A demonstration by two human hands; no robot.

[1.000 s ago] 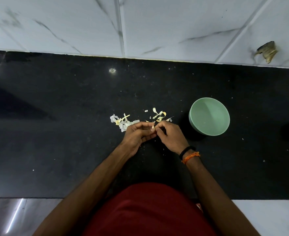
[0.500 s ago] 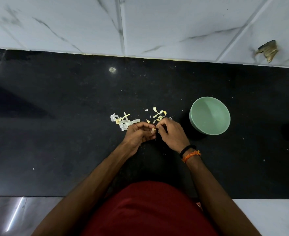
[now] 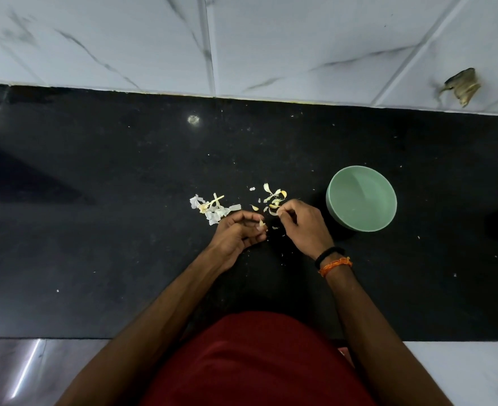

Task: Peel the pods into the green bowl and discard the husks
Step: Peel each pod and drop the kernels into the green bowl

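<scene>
The left hand [image 3: 239,232] curled over a pale pod [image 3: 261,223]; most of the pod was hidden inside the fingers. Whether the right hand [image 3: 302,222] pinched a husk [image 3: 273,212] at its fingertips was too small to tell. Both forearms were cut off by the bottom edge.

Pale pod [image 3: 261,223], seemingly part-peeled; green bowl [image 3: 334,207] upright.
</scene>
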